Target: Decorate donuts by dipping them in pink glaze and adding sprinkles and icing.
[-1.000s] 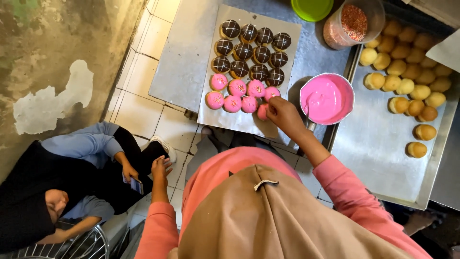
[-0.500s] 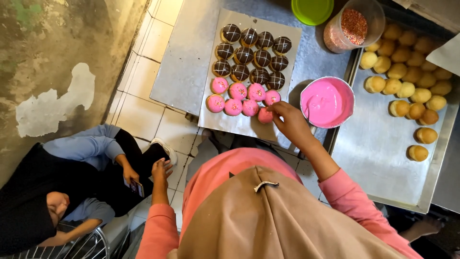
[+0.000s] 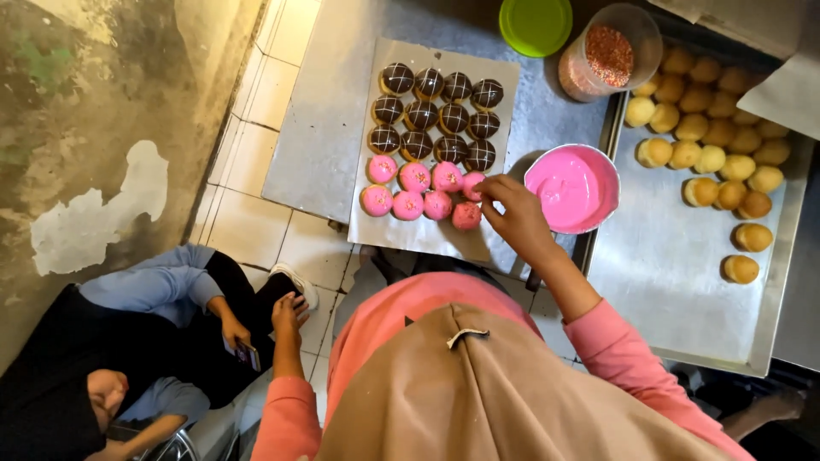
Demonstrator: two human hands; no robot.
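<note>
The steel worktop (image 3: 329, 128) carries a big metal tray (image 3: 683, 290) on the right, holding plain golden buns (image 3: 722, 128) bunched at its far end. To its left a flat sheet (image 3: 410, 230) bears dark chocolate-coated buns (image 3: 436, 115) far and pink-coated buns (image 3: 408, 189) near. A pink bowl (image 3: 572, 188) of pink icing sits between sheet and tray; farther off stands a clear tub (image 3: 608, 53) of reddish sprinkles beside a green lid (image 3: 535, 23). The right hand (image 3: 512, 213) pinches at the rightmost pink bun (image 3: 472, 184), seemingly topping it. The left hand (image 3: 289, 314) hangs low beside the worktop, loosely spread, holding nothing.
</note>
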